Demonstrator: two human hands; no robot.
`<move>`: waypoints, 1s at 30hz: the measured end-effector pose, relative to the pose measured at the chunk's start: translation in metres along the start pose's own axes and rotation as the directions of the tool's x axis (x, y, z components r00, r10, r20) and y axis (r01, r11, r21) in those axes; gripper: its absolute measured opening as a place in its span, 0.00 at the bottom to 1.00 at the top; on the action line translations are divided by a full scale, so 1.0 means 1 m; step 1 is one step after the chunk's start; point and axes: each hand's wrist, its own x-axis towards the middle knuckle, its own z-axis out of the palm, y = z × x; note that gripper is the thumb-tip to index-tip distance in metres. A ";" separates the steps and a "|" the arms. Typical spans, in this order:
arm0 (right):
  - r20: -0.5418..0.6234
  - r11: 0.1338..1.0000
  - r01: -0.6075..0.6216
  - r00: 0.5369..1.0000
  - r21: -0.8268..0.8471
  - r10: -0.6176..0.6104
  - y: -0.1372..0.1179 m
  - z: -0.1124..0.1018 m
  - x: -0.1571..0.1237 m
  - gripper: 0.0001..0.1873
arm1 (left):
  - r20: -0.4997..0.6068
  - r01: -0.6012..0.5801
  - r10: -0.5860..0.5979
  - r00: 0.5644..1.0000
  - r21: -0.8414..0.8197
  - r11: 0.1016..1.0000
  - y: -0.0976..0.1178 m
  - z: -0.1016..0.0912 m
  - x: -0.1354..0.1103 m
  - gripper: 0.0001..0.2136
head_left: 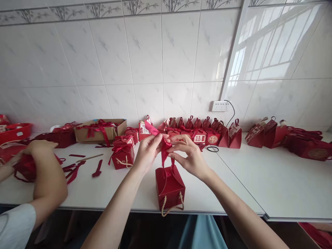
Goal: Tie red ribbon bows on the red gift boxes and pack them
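Observation:
A dark red gift box with a gold rope handle sits close to the table's front edge. From its top rises a red ribbon, pulled up between my two hands. My left hand pinches the ribbon near its upper part, and a loose end sticks up to the left. Fingers of my right hand are closed on the ribbon just beside the left fingertips. Exactly how the ribbon crosses there is partly hidden by the fingers.
Finished-looking red boxes and rows of red boxes line the wall. A cardboard carton holds ribbons. Ribbon scraps lie to the left, where a co-worker's hands handle another red box. A power strip is on the wall.

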 end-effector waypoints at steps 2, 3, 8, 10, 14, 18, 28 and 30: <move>0.016 1.000 -0.019 1.000 -0.006 0.019 -0.001 0.002 -0.003 0.08 | 0.035 -0.034 0.033 0.999 0.037 0.999 0.000 0.000 -0.001 0.14; 0.014 0.999 -0.034 0.999 0.002 0.034 -0.001 0.003 -0.003 0.08 | 0.052 -0.059 0.056 0.997 0.063 0.996 0.000 0.000 -0.001 0.14; -0.080 0.977 -0.168 0.980 0.131 0.180 0.000 0.010 -0.002 0.07 | 0.148 -0.203 0.170 0.974 0.254 0.946 0.005 -0.001 -0.005 0.13; -0.097 0.969 -0.199 0.972 0.148 0.214 0.000 0.012 -0.001 0.08 | 0.176 -0.255 0.206 0.963 0.334 0.907 0.009 -0.002 -0.009 0.13; -0.121 0.977 -0.212 0.970 0.026 0.213 0.000 0.015 -0.002 0.09 | 0.234 -0.354 0.274 0.933 0.449 0.820 0.015 -0.001 -0.016 0.13; -0.105 0.972 -0.215 0.973 -0.098 0.204 -0.006 0.013 -0.004 0.09 | 0.276 -0.397 0.292 0.915 0.497 0.772 0.014 -0.001 -0.019 0.13; -0.174 0.947 -0.278 0.936 0.163 0.305 -0.014 0.003 0.007 0.12 | 0.134 -0.239 0.206 0.969 0.322 0.916 -0.002 -0.008 -0.009 0.13; -0.252 0.952 -0.266 0.921 0.154 0.298 -0.013 0.006 0.013 0.14 | 0.106 -0.199 0.180 0.978 0.216 0.956 -0.010 -0.007 -0.007 0.13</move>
